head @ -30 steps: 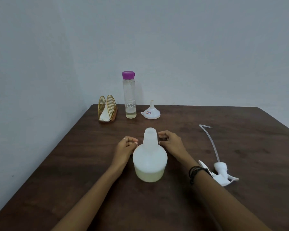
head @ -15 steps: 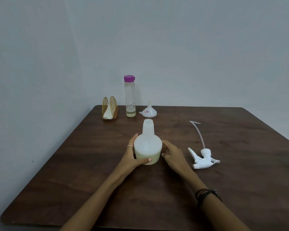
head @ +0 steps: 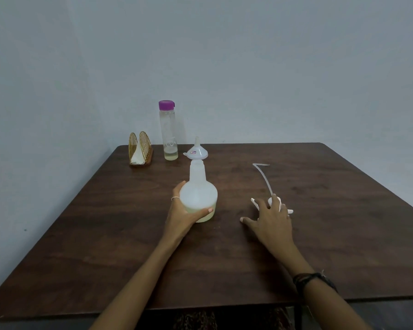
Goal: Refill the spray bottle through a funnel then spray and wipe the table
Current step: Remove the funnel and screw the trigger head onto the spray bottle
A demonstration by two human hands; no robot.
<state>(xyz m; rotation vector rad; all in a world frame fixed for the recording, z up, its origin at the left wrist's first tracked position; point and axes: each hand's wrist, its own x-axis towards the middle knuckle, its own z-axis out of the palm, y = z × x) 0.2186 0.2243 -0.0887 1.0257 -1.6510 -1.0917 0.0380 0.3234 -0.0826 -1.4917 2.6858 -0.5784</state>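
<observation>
2 hands out, left hand (head: 181,214) gripping spray bottle (head: 198,194), right hand (head: 271,217) spread

A single wide-angle view comes from the person's head, facing forward and down across the dark wooden surface (head: 224,258) toward the pale wall behind it. Its near edge sits low in frame and both forearms reach in from below, close to the lens. The far corners lie farther off.

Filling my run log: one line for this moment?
left hand: grips uncapped white plastic spray bottle | right hand: open over white trigger sprayer head | white funnel: unused
</observation>
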